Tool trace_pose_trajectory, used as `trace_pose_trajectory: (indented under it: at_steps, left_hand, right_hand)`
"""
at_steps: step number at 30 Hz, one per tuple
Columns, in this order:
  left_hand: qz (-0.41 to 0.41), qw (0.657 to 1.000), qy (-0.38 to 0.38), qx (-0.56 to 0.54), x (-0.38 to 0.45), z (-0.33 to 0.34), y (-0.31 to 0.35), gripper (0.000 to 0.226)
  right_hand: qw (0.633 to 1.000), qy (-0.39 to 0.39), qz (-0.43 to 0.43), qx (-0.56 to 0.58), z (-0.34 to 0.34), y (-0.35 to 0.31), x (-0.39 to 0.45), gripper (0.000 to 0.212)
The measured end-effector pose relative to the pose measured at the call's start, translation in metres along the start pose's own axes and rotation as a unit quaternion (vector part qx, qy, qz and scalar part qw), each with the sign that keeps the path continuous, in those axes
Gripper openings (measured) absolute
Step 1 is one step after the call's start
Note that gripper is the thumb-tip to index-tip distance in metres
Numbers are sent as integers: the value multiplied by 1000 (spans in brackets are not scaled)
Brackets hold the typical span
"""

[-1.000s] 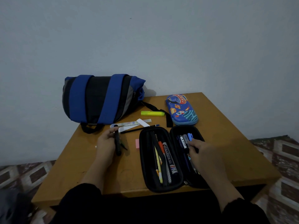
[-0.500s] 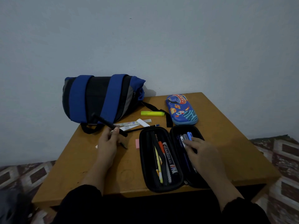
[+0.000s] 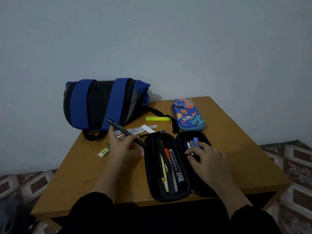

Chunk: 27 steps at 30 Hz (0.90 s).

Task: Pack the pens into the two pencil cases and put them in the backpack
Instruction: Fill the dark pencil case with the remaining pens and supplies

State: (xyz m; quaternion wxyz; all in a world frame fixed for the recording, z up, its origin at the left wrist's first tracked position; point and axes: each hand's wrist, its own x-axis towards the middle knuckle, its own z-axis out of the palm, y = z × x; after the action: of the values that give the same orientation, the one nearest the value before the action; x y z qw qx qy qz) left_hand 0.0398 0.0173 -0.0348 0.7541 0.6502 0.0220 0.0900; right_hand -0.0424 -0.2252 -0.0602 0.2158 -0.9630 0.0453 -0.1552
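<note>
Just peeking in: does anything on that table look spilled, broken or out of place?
Nothing looks spilled or broken. A yellow highlighter, a pencil, a ruler and a small eraser lie loose on the table, outside the open black pencil case.

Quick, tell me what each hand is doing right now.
Left hand: grips a black pen, lifted off the table.
Right hand: fingers curled on the pens in the open black pencil case; a firm grip cannot be told.
</note>
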Motion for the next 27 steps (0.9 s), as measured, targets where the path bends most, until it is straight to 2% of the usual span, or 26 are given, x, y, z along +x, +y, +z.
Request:
trace_pose_trajectory:
  at_steps: [4,9,15,20,27]
  left_hand:
    - [-13,997,-74,-8,-5,28,5,103]
    - [-15,990,-141,22,-18,63,6,109]
    - [5,982,-154,106,-21,96,1,97]
    - [31,965,-165,203,-15,112,-2,96]
    - [-60,920,-230,312,7,122,8,102]
  right_hand:
    - [1000,1,1,-1,0,1,0,8]
    - [1000,0,6,-3,0,2,0,9]
    - [1000,-1,18,23,-1,2,1,9]
    - [999,-6,24,32,-3,1,1,10]
    - [999,-6,25,34,-5,0,1,12]
